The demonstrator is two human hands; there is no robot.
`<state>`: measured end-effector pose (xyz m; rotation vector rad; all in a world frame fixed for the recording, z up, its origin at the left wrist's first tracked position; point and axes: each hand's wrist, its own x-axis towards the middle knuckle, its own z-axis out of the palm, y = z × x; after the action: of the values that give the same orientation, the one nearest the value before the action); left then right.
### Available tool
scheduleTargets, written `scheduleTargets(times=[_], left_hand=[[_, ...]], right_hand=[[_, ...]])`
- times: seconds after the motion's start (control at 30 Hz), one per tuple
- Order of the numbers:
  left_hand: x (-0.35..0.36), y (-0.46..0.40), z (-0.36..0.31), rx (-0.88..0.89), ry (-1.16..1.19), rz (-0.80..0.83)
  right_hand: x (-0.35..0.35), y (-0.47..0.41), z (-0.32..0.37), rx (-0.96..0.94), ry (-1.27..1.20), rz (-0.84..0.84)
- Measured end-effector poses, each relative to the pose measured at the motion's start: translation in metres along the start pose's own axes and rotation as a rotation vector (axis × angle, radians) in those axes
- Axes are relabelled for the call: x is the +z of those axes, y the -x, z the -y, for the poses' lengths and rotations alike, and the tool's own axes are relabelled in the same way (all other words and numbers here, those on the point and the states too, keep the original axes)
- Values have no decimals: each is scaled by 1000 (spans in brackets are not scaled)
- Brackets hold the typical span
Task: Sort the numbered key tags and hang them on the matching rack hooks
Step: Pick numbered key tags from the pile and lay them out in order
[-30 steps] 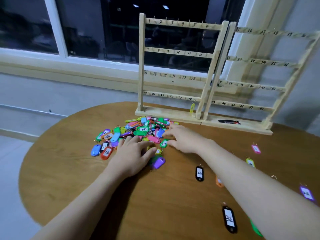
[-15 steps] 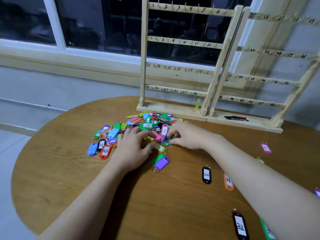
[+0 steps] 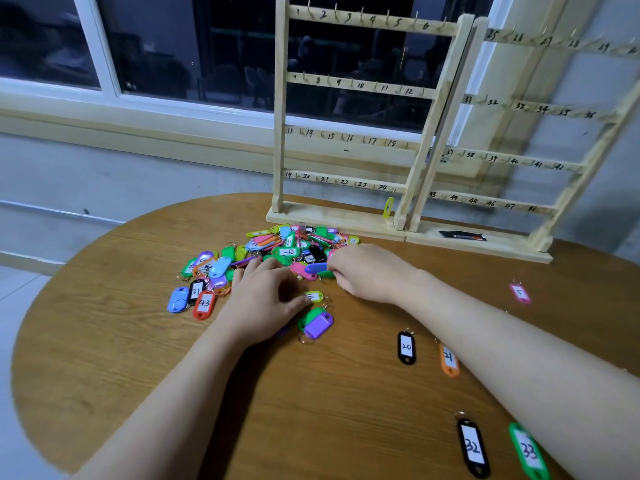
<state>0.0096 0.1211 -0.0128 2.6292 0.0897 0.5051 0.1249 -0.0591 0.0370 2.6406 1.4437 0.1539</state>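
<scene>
My left hand (image 3: 265, 299) rests flat with relaxed fingers on the heap of colourful plastic key tags (image 3: 277, 252) on the round wooden table (image 3: 104, 341). My right hand (image 3: 367, 271) pinches a blue plastic tag (image 3: 315, 268) at the heap's edge. The numbered wooden rack (image 3: 349, 133) stands behind the heap.

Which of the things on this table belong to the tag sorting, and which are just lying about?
Part of the job:
- heap of coloured plastic key tags
- black tag marked 20
- orange tag marked 21
- two wooden numbered hook racks
- yellow tag hanging by hook 24

Lying about:
- flat black packet on the right rack's base
</scene>
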Motion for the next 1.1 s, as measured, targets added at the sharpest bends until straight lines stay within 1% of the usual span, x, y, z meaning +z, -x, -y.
scheduleTargets(times=[0.2,0.33,0.43,0.53,0.63,0.73,0.77,0.83,0.97,1.1], left_hand=[[-1,1,3,-29,153,-32],[-2,-1,3,-56,208,-55],[-5,0,4,-64,363,-35],[-2,1,6,-63,362,-63],[4,4,6,-57,274,-111],[6,6,2,-63,246,-108],[6,6,0,-32,226,-107],[6,7,-4,45,178,-125],[6,8,-12,85,143,-218],[4,9,-14,92,105,-194]], right_hand=[[-6,6,-3,185,-355,-45],[-17,22,3,250,-578,-86],[-25,47,13,282,-700,-149],[-24,75,18,337,-791,-244],[-26,108,17,367,-808,-324],[-23,140,12,418,-804,-329],[-21,148,10,424,-786,-329],[-11,159,9,425,-720,-332],[6,168,8,428,-578,-314],[7,168,12,404,-444,-285]])
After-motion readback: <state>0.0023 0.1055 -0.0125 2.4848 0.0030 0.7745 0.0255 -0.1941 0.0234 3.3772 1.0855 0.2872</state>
